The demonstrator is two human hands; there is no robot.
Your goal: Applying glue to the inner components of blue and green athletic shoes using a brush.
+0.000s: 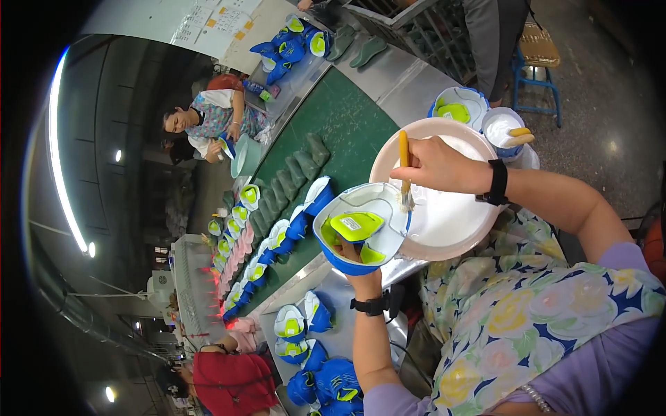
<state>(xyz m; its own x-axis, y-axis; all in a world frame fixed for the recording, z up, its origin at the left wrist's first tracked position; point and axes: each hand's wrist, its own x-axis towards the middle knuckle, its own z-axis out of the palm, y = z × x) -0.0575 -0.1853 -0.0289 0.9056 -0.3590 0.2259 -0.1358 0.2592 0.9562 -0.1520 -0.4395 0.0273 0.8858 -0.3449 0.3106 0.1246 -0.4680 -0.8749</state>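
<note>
Both occupied: right hand (438,165) grasps brush (404,154); left hand (362,279) grips blue-white upper (387,225) at the basin (386,156)'s left rim. Overloaded bristles (406,198) could drip white liquid (451,211) onto the lime lining (359,223).

- Shoe upper (383,211): blue outside, white inside, lime-green lining with a pale label — held aloft, its open side turned up.
- Brush (404,147): yellow-brown handle, whitish bristles — nearly upright, bristles down at the upper's right rim.
</note>
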